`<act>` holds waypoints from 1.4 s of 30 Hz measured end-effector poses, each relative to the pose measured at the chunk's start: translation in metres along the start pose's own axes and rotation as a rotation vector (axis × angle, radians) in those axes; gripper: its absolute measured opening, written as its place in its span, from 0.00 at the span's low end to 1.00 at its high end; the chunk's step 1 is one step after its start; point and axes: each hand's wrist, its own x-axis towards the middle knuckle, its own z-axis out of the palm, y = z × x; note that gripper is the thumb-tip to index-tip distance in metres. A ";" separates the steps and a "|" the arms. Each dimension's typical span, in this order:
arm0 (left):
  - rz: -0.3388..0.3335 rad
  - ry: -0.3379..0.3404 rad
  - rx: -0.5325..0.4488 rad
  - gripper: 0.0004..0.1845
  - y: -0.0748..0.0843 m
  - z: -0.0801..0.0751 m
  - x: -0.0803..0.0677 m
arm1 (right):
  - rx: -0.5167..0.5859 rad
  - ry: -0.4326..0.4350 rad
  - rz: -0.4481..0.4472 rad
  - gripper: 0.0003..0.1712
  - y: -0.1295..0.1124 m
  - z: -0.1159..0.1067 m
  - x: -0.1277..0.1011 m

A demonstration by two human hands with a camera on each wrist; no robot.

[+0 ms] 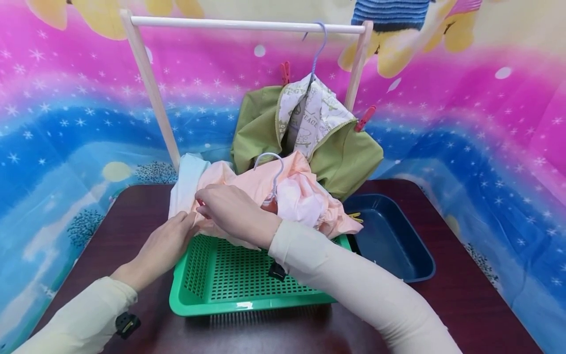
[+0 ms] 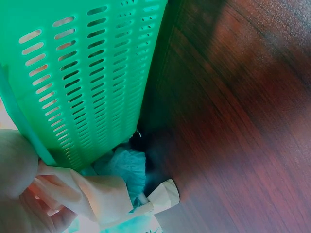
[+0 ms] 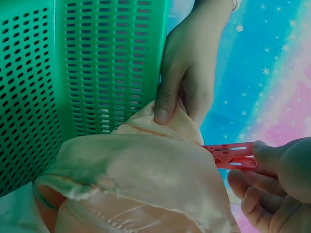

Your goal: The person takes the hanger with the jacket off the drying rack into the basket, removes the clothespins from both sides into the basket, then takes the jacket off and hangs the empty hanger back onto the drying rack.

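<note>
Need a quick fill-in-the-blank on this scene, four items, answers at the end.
1. The right hand pinches a ____ clothespin at the edge of the peach garment.
2. The olive-green jacket hangs from the white bar of the rack by a ____.
3. The number of jacket clothespins seen in the head view is ____.
4. In the head view, the navy tray lies to the ____ of the green basket.

Missing words: red; hanger; two; right
</note>
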 end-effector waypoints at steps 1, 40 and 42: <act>0.001 0.000 0.001 0.04 0.000 0.000 0.000 | 0.006 -0.001 0.001 0.05 0.000 0.000 0.000; 0.018 0.026 0.015 0.06 0.002 0.001 0.000 | 0.324 0.060 -0.062 0.13 0.009 -0.018 -0.040; 0.010 0.018 0.019 0.06 0.002 0.001 0.000 | 0.344 0.057 -0.050 0.13 0.012 -0.019 -0.043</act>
